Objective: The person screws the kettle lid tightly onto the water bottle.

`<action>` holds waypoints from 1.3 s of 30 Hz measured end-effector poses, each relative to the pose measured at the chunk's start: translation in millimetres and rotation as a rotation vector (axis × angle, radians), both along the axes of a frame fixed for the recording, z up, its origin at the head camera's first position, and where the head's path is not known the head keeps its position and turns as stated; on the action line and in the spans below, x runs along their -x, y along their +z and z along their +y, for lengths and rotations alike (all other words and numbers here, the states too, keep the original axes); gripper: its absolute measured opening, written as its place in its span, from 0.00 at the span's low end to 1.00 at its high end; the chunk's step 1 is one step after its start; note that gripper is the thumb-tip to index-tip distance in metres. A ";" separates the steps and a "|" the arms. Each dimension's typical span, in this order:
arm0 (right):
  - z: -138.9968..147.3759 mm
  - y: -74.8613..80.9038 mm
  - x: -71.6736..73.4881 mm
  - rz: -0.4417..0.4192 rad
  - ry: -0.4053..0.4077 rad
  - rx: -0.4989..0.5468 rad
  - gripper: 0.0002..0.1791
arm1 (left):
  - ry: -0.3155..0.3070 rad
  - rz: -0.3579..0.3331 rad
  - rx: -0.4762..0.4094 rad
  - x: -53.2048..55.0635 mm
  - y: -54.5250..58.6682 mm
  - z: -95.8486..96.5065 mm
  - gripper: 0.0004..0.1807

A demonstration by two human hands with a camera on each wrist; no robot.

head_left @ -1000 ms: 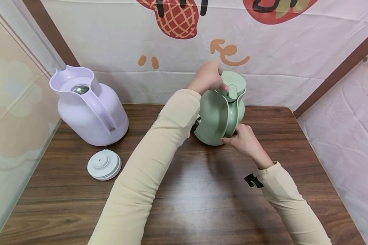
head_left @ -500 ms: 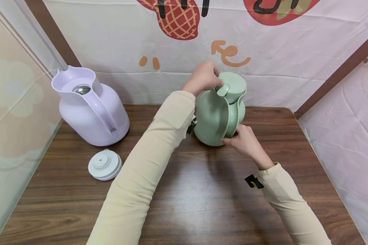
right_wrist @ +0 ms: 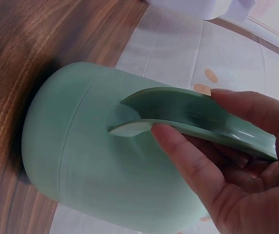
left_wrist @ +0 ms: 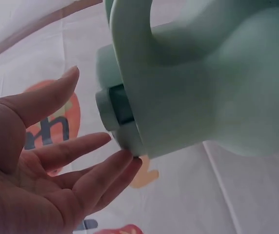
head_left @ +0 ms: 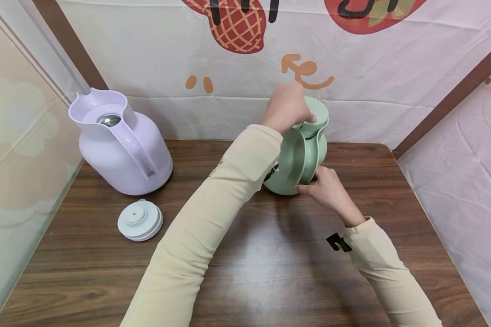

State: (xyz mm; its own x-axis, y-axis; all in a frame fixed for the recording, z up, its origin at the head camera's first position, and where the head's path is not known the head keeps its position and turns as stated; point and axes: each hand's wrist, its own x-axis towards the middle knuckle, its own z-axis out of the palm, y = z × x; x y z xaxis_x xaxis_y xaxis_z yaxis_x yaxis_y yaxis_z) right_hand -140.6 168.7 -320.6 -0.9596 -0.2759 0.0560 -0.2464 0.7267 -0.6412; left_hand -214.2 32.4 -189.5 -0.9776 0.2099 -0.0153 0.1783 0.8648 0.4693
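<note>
Lid [head_left: 321,110] work is seemingly the step in hand, probably turning it on the green vacuum jug [head_left: 287,170], which is standing at one o'clock on the wood-grain table [head_left: 253,281]. Left hand [head_left: 287,109] is hovering at the lid's nine o'clock, fingers loosely spread, thumb clear; whether fingertips are touching, I can't be sure. Right hand [head_left: 327,187] is pinching the handle [head_left: 309,156] low, at the jug's five o'clock. Next move is likely calling for left fingers closing round the lid, right hand bracing.
</note>
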 end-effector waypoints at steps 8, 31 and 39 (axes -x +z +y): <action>0.0 0.3 -0.4 0.003 0.001 0.003 0.12 | 0.019 -0.001 0.009 0.3 -2.6 4.5 0.19; -0.4 1.2 -0.3 0.022 -0.003 -0.008 0.17 | -0.012 -0.108 -0.089 23.9 -5.9 -19.8 0.22; -1.1 1.8 -0.6 0.011 -0.003 -0.009 0.17 | 0.007 -0.081 -0.064 17.2 -1.0 -21.6 0.17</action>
